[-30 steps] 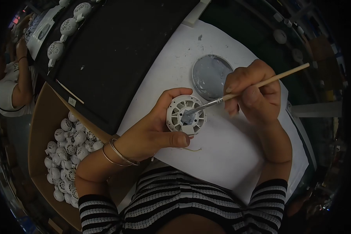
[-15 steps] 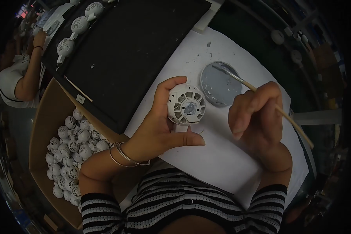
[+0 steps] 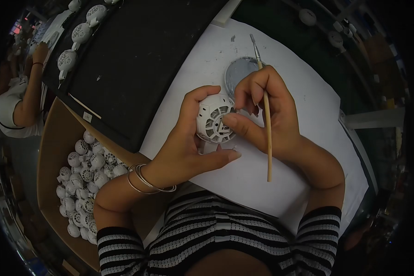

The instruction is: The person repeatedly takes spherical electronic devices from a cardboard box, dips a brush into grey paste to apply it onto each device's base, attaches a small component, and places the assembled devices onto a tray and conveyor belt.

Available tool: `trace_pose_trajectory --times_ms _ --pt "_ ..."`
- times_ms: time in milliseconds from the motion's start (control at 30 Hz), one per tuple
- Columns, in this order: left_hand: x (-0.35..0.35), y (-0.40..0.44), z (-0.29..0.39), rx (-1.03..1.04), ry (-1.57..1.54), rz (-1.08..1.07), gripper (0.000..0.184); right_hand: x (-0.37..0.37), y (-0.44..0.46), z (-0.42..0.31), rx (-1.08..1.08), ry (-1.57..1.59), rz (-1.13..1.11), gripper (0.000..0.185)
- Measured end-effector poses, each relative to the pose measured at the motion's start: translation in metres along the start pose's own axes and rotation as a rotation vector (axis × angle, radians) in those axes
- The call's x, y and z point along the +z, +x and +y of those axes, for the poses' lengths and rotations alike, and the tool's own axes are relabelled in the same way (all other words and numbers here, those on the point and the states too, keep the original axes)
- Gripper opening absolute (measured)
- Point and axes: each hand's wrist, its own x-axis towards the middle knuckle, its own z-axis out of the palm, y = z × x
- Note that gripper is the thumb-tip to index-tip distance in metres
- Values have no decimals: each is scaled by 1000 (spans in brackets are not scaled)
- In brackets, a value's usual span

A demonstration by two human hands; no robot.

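My left hand is wrapped round a white round plastic shell, its spoked face turned up and to the right. My right hand grips a thin paintbrush with a wooden handle, bristles pointing up and away. The thumb and fingertips of that hand are also at the shell's right side, hiding part of its face. Whether they pinch some small part there, I cannot tell. Behind the right hand, partly covered by it, lies a round dish of grey paint on white paper.
A cardboard box at the left holds many white shells. On the black board stand several shells in a row, with another thin brush at its edge. A co-worker's arm shows at far left.
My right hand has moved left from beside the paint dish to the shell, and the brush has swung upright, its tip leaving the paint. My left hand still holds the shell.
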Motion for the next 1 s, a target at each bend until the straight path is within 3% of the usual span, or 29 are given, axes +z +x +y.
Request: trace_pose_trajectory --times_ms 133,300,533,667,800,833,900,1000 --pt "1 0 0 27 -44 16 76 -1 0 4 4 -94 -3 36" --pt "-6 4 -4 -95 -153 63 53 1 4 5 -43 -195 6 40" --pt "-10 4 5 -61 -150 72 52 -4 2 -6 -99 -130 34 40" --pt "-14 2 4 -57 -320 83 60 -14 5 -15 -280 -160 101 38" --pt "-24 -4 12 -88 -585 -31 61 -10 2 -8 -263 -72 141 37" --pt "-22 -6 14 -82 -580 -27 61 -10 2 -3 -286 -75 145 37" --pt "-16 -12 17 29 -105 131 74 -11 2 6 -316 -74 139 36" --pt "-26 -20 18 103 -48 135 80 -10 1 14 -435 -203 108 35"
